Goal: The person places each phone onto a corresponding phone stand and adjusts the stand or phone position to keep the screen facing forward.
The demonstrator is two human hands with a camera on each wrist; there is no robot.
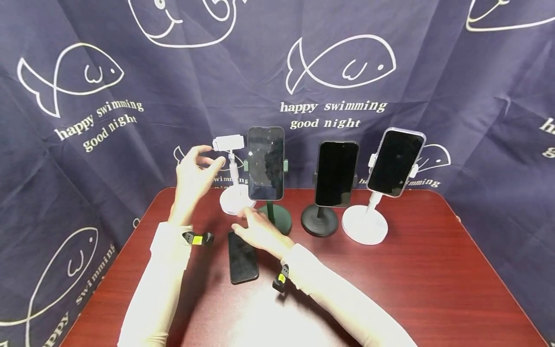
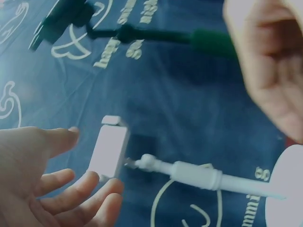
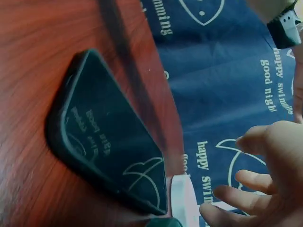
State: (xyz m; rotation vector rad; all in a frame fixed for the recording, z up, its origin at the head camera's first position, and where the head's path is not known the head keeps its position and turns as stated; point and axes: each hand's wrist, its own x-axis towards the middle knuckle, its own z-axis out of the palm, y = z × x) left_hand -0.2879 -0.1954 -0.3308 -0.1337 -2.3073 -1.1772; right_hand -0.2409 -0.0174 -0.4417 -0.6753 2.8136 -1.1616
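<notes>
My left hand (image 1: 193, 174) is beside the clamp (image 1: 228, 142) of a white phone stand (image 1: 234, 198). In the left wrist view its thumb and fingers (image 2: 102, 208) are spread, with the fingertips right at the lower end of the clamp (image 2: 109, 150), which holds no phone. My right hand (image 1: 263, 233) reaches over the top end of a black phone (image 1: 243, 260) lying face up on the table. Relaxed, slightly bent fingers (image 3: 246, 198) show in the right wrist view, apart from the phone (image 3: 111, 137), with nothing in them.
Right of the white stand are a green stand with a phone (image 1: 266, 164), a black stand with a phone (image 1: 337, 173), and another white stand with a phone (image 1: 396, 162). All stand on the red-brown table (image 1: 416, 289). A dark blue curtain (image 1: 256, 82) hangs behind.
</notes>
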